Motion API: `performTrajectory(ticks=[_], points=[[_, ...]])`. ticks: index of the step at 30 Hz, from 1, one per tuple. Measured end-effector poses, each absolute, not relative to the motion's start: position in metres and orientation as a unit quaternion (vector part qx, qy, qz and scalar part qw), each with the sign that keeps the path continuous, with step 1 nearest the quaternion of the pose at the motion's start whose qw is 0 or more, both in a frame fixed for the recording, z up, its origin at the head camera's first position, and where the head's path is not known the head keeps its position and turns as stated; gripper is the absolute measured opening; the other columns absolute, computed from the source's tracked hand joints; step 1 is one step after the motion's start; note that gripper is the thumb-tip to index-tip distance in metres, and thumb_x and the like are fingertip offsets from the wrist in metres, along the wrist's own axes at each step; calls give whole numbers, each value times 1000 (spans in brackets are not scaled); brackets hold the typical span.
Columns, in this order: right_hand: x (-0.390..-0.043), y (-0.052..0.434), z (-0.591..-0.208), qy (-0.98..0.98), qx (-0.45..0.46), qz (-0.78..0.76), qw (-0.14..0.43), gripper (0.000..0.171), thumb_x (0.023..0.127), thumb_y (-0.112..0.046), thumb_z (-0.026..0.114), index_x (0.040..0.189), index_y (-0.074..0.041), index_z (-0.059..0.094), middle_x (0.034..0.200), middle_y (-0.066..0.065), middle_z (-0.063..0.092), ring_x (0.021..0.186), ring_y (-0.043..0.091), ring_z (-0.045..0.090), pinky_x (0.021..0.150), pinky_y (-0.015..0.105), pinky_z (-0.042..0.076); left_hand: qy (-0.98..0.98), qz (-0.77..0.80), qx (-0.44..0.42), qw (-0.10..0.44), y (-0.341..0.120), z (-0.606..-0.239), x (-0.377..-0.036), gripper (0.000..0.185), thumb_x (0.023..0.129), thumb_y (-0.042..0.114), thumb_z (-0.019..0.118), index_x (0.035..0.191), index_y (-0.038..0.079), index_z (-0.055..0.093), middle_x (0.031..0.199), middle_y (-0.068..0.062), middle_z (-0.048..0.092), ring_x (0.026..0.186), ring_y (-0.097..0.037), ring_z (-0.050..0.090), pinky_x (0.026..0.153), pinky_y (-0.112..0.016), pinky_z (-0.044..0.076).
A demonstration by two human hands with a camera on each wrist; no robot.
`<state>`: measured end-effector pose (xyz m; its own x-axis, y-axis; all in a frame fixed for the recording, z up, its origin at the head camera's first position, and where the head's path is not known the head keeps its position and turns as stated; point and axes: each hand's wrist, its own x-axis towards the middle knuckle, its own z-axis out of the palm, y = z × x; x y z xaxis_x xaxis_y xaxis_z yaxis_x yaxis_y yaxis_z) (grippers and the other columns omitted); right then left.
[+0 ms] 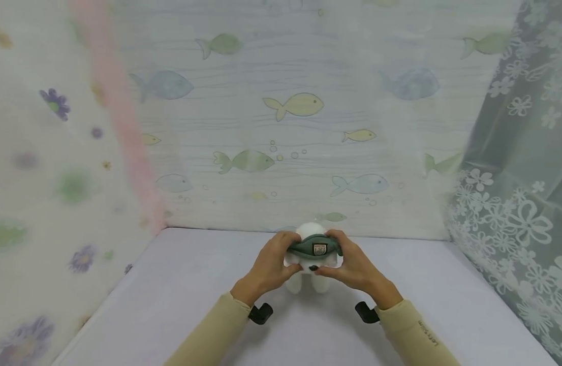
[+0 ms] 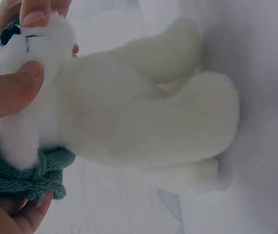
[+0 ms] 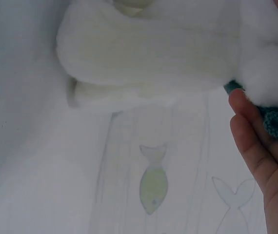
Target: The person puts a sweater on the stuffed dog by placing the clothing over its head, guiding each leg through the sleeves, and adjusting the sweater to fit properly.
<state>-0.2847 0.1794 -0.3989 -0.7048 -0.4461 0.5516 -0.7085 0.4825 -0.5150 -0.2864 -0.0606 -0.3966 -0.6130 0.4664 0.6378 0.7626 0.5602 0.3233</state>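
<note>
A white plush dog (image 1: 309,281) with a black nose stands upright on the white table. Across its eyes lies a green knitted piece (image 1: 306,247) bearing a dark square patch (image 1: 319,249); its full shape is hidden. My left hand (image 1: 274,259) holds the head from the left, thumb on the muzzle and fingers against the knit. From the other side my right hand (image 1: 351,262) grips it likewise, its thumb by the nose. The left wrist view shows the dog's body (image 2: 129,107) and thumbs on its face. In the right wrist view, fingers (image 3: 256,146) touch the knit's edge.
The table (image 1: 148,305) runs back to a fish-print curtain (image 1: 299,127). A flower-print sheet (image 1: 57,203) hangs at the left, and a grey sheet with white flowers (image 1: 514,218) at the right. Black wrist cameras (image 1: 261,313) sit under both wrists.
</note>
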Motion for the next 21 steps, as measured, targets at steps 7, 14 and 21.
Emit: performTrajectory(ticks=[7,14,21], points=[[-284,172,-403,-839,349,372,187,69,72,-41,82,124,-18,45,111,-8,57,103,10,56,86,36,50,-843,-310,-353,262,-68,-404,-283,50,71,13,85,107,14,51,117,-4,52,107,-19,55,89,-36,48],[-283,170,-409,-827,373,361,215,57,73,-31,83,115,-14,49,122,-4,55,104,13,55,85,33,51,-834,-318,-350,283,-68,-413,-280,40,72,11,84,94,12,51,119,-8,53,110,-23,56,86,-34,51],[-282,169,-413,-850,331,328,247,77,74,-39,82,134,-14,41,123,0,54,107,16,56,86,40,50,-843,-331,-326,270,-67,-418,-280,67,77,16,82,130,8,43,127,-8,51,114,-20,53,93,-37,47]])
